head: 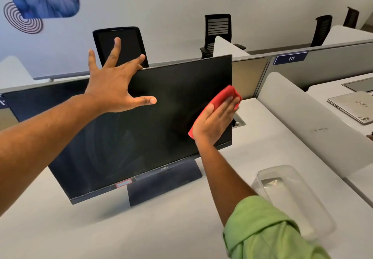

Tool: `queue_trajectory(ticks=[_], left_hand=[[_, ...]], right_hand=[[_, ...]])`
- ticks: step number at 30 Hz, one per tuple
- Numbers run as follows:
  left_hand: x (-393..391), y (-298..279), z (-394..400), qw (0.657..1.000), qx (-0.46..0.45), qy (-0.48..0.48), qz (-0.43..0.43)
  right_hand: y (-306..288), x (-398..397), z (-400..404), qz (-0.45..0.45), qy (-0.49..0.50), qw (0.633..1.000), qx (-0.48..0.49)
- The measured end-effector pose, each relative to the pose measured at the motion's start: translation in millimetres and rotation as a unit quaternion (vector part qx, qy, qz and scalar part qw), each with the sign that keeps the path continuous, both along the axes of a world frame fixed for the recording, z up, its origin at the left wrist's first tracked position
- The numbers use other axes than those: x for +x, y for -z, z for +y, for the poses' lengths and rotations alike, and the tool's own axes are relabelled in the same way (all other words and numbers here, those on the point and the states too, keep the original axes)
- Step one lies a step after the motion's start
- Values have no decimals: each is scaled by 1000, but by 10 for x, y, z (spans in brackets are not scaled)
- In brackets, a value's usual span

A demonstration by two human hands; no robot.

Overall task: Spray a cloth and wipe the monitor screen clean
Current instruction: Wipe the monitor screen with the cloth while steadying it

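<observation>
A black monitor (129, 137) stands tilted on its dark base on the white desk, screen dark. My right hand (214, 123) presses a red cloth (224, 95) flat against the screen near its right edge. My left hand (115, 81) is spread at the monitor's upper left corner, thumb on the screen front and fingers reaching over the top edge. No spray bottle is in view.
A clear plastic container (292, 196) lies on the desk (181, 228) at the right. A closed laptop (351, 105) sits on the neighbouring desk beyond a white divider (302, 117). Black office chairs (218, 30) stand behind the partition. A cable port (238, 121) is behind the monitor.
</observation>
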State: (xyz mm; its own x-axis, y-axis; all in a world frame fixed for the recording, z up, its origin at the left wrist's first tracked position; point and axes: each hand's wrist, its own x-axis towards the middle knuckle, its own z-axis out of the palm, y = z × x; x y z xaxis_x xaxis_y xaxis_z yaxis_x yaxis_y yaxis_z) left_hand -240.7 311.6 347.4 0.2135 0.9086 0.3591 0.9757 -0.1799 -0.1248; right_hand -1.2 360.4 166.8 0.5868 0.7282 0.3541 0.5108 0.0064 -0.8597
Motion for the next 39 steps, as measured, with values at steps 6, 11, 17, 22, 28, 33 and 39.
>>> queue_trajectory(ticks=[6, 11, 17, 22, 28, 33, 39], left_hand=[[22, -13, -18, 1000, 9, 1, -3], [-6, -16, -48, 1000, 5, -5, -6], [-6, -21, -42, 1000, 8, 0, -7], [-8, -14, -39, 1000, 6, -7, -7], [21, 30, 17, 999, 20, -10, -41], [10, 53, 50, 998, 28, -5, -47], [-3, 48, 77, 999, 31, 2, -41]], right_hand=[[640, -64, -441, 103, 52, 985, -126], [410, -98, -390, 138, 40, 977, -154], [-599, -101, 45, 95, -26, 995, -18], [-1002, -312, 216, -74, -89, 990, 84], [-565, -649, -10, -249, -152, 941, 171], [-169, -729, -165, -344, -242, 881, 217], [243, -334, -254, -526, -385, 712, 260]])
